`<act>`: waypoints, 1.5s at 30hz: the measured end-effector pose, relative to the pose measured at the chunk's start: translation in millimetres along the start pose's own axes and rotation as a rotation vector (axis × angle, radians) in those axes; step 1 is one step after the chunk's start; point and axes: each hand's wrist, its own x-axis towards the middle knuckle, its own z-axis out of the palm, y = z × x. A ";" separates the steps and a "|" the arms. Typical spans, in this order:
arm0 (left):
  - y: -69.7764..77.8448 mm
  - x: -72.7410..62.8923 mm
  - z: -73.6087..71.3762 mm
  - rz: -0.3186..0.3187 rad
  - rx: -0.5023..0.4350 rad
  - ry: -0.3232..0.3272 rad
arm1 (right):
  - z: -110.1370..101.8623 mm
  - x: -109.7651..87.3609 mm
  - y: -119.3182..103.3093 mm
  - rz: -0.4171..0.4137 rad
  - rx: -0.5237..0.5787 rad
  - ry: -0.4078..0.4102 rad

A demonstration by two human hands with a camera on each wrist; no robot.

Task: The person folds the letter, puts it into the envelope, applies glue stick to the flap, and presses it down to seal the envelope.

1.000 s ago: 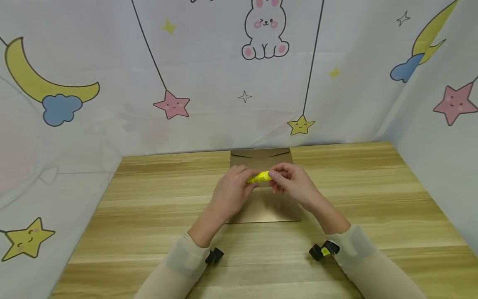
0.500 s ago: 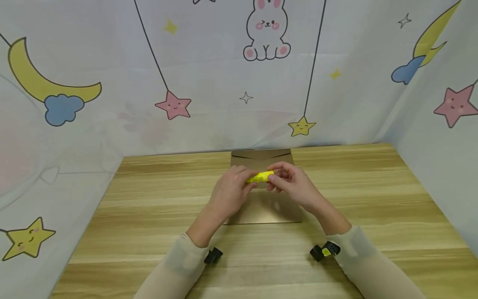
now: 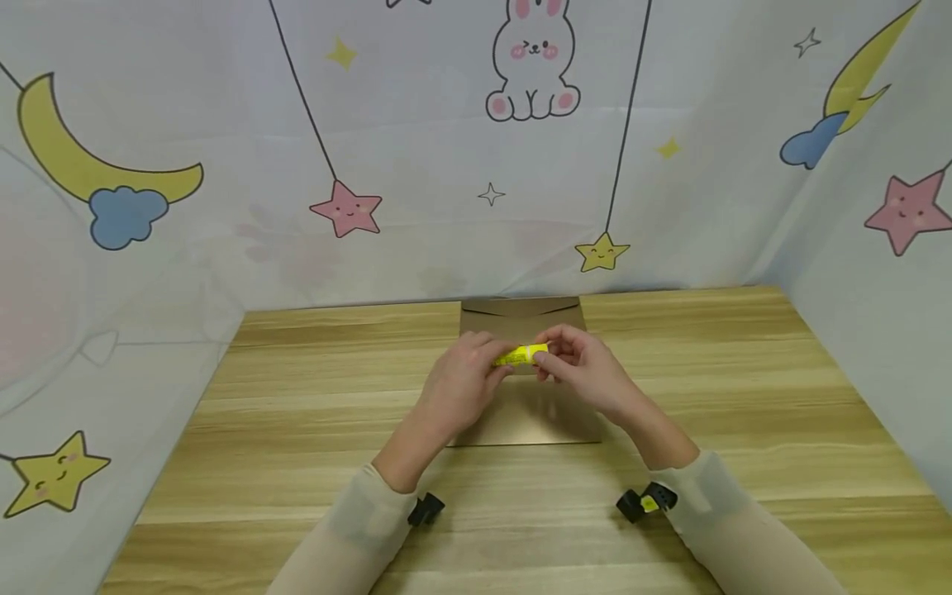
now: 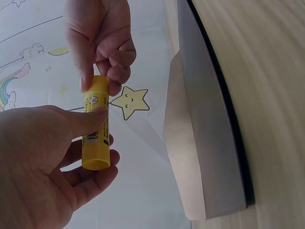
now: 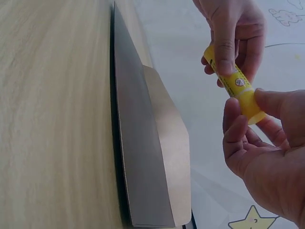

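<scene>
Offers wide passage over the surface (image 3: 283,413), outside the left hand (image 3: 461,376) and outside the right hand (image 3: 595,376). Meets a block midway at both hands, bridged by the yellow tube (image 3: 513,356). Shows a gap between tube and brown envelope (image 3: 535,417), of a height hard to judge. Narrows nearer between black wrist devices (image 3: 426,509). Ends behind at the printed curtain (image 3: 416,264).

In the head view, the left grip (image 3: 461,376) is hiding one end of the yellow tube (image 3: 515,355), whose lettering is looking illegibly small; the right grip (image 3: 586,368) is covering part of the brown folder (image 3: 524,421); the top edge is cropping the printed rabbit (image 3: 533,78).
</scene>
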 end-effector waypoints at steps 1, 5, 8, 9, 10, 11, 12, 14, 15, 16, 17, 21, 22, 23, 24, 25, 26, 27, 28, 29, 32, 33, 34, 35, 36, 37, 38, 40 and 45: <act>-0.1 0.2 -0.4 -0.002 -0.002 -0.002 | -0.5 -0.5 -0.4 -0.011 0.005 -0.006; -0.6 0.7 -1.7 -0.011 -0.007 0.001 | -3.4 -2.0 -2.4 -0.014 0.031 -0.025; -0.7 1.2 -2.1 -0.013 -0.007 0.006 | -4.5 -1.7 -2.8 0.030 0.006 -0.009; -0.7 1.4 -2.1 -0.011 -0.006 0.007 | -4.8 -1.3 -2.5 0.051 -0.006 -0.003; -0.8 1.6 -1.9 -0.010 -0.004 0.006 | -4.7 -0.8 -2.3 0.073 -0.018 0.003; -0.8 1.8 -1.7 -0.009 -0.004 0.006 | -4.4 -0.3 -2.0 0.091 -0.027 0.007; -0.8 1.9 -1.6 -0.009 -0.003 0.005 | -4.0 0.3 -1.8 0.106 -0.032 0.012; -0.9 2.0 -1.3 -0.007 0.000 0.002 | -3.1 1.1 -1.6 0.115 -0.030 0.013; -0.9 2.0 -1.2 -0.008 0.001 -0.002 | -2.6 1.3 -1.7 0.110 -0.028 0.012; -0.9 2.0 -1.2 -0.008 0.002 -0.005 | -2.2 1.3 -1.9 0.101 -0.028 0.014; -0.9 2.0 -1.3 -0.008 0.002 -0.008 | -1.9 1.3 -2.0 0.089 -0.030 0.016; -1.3 1.6 -1.7 -0.010 0.003 -0.017 | -2.1 0.2 -2.2 0.035 -0.030 0.012; -1.5 1.5 -1.8 -0.011 0.001 -0.016 | -2.3 -0.2 -2.1 0.025 -0.027 0.011; -1.6 1.5 -1.9 -0.012 0.000 -0.018 | -2.7 -0.4 -2.2 0.016 -0.020 0.008; -1.8 1.4 -1.9 -0.014 -0.002 -0.018 | -3.0 -0.6 -2.1 0.009 -0.010 0.005; -1.7 1.4 -2.1 -0.017 -0.003 -0.019 | -3.2 -0.8 -2.2 0.006 0.001 0.005; -1.6 1.2 -2.1 -0.018 -0.002 -0.020 | -3.4 -0.9 -2.3 0.008 0.003 0.007; -1.4 1.2 -2.1 -0.020 -0.003 -0.020 | -3.6 -0.9 -2.4 0.014 0.000 0.010; -1.1 1.1 -2.1 -0.021 -0.001 -0.020 | -3.9 -1.0 -2.5 0.025 -0.003 0.013; -0.8 1.1 -2.0 -0.023 -0.001 -0.021 | -4.1 -1.0 -2.4 0.040 -0.009 0.018; 0.3 0.9 -1.6 -0.024 0.003 -0.021 | -3.5 -0.8 -2.0 0.093 -0.027 0.029; 0.7 0.8 -1.5 -0.024 0.002 -0.020 | -3.2 -0.7 -1.7 0.108 -0.026 0.029; 0.9 0.6 -1.3 -0.021 0.004 -0.020 | -2.8 -0.5 -1.6 0.120 -0.020 0.028; 1.0 0.5 -1.1 -0.020 0.003 -0.019 | -2.3 -0.3 -1.4 0.125 -0.021 0.028; 1.2 0.2 -1.0 -0.018 0.002 -0.020 | -1.8 -0.1 -1.3 0.125 -0.019 0.027; 1.2 0.0 -0.8 -0.016 0.002 -0.019 | -1.6 -0.1 -1.2 0.122 -0.019 0.025; 1.0 -0.1 -0.5 -0.014 0.002 -0.016 | -1.4 -0.2 -1.2 0.114 -0.024 0.026; 1.0 -0.2 -0.2 -0.014 0.003 -0.014 | -1.6 -0.4 -1.3 0.090 -0.034 0.029; 1.3 -1.0 -0.5 -0.039 0.003 -0.021 | -4.4 -1.4 -1.3 0.034 -0.030 0.033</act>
